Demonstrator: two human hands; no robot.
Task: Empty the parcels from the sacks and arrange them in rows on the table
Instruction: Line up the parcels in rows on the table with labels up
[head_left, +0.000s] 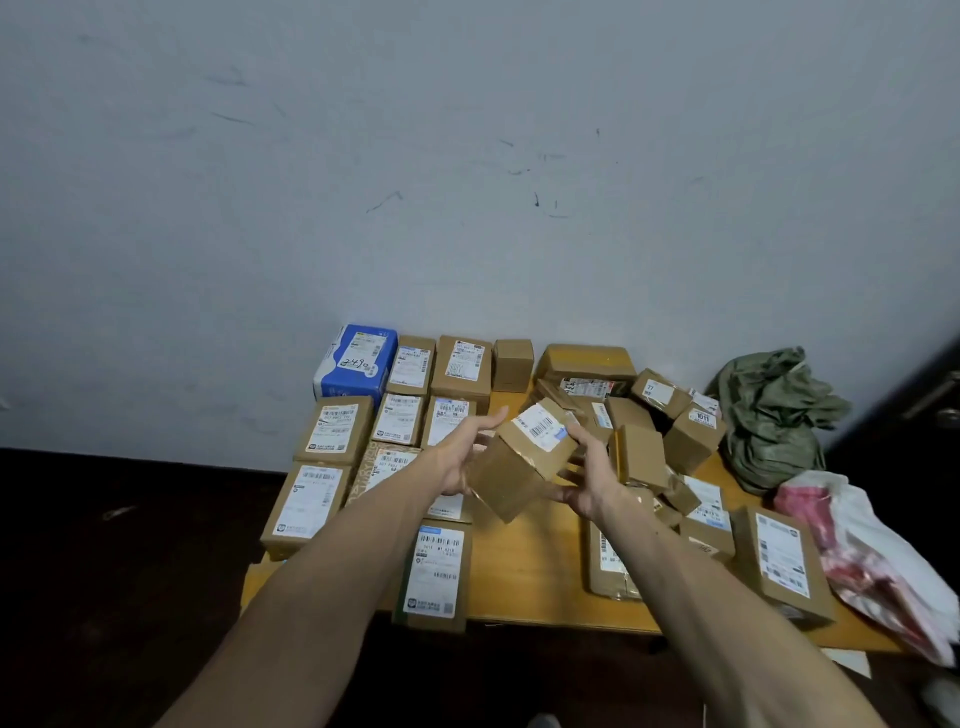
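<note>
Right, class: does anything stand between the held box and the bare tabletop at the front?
Nothing visible does. The left hand and right hand hold the box above bare wood, open between a labelled parcel and the loose pile.

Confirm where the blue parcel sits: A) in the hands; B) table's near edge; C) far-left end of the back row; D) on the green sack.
C: the blue parcel stands at the back row's left end; the left hand and right hand hold a brown box.
</note>
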